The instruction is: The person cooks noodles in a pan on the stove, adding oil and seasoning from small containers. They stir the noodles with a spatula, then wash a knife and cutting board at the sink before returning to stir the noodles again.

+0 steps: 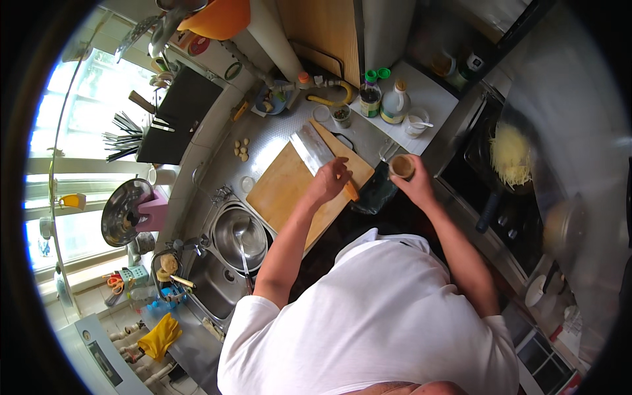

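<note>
My left hand point(331, 180) hovers over the wooden cutting board point(280, 181), its fingers bent and apart, with nothing visible in them. Beside it lies a cleaver point(311, 149) with a broad metal blade; an orange handle end shows just past my fingers. Whether the hand touches the cleaver, I cannot tell. At the board's right, my right hand point(419, 187) is closed around a small round jar point(401, 167) with a brownish inside, held with its mouth up. A dark green plastic bag point(376, 192) hangs at the counter edge between my hands.
Several garlic cloves point(241, 149) lie left of the board. Bottles point(395, 105) and a white cup with a spoon point(416, 125) stand beyond my right hand. A metal bowl point(239, 238) sits in the sink. Pale shreds fill a pan point(511, 155) on the stove at right.
</note>
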Motion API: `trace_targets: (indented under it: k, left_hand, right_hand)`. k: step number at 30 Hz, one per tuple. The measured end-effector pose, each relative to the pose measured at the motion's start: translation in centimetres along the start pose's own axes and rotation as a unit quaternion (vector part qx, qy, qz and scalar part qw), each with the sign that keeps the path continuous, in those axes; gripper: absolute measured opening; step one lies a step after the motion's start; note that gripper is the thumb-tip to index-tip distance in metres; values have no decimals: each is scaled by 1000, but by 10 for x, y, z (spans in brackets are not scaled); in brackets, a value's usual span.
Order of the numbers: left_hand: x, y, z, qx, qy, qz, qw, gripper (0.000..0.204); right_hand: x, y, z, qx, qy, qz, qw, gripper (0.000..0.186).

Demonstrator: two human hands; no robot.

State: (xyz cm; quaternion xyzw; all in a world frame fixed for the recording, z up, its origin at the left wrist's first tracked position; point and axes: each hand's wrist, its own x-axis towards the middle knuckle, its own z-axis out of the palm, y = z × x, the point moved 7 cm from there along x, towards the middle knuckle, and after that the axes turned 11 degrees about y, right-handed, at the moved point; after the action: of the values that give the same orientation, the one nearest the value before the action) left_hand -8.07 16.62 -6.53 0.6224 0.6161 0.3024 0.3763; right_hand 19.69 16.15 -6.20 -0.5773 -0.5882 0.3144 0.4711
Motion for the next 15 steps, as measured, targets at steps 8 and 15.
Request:
trace_targets:
  k: [8, 15]
  left_hand:
    - [-66, 8, -13, -8, -43, -70, 997, 44]
    - [18, 47, -41, -61, 102, 14, 993, 45]
  right_hand:
    - [41, 55, 119, -104, 2, 52, 993, 66]
    - [28, 56, 114, -90, 51, 23, 994, 90]
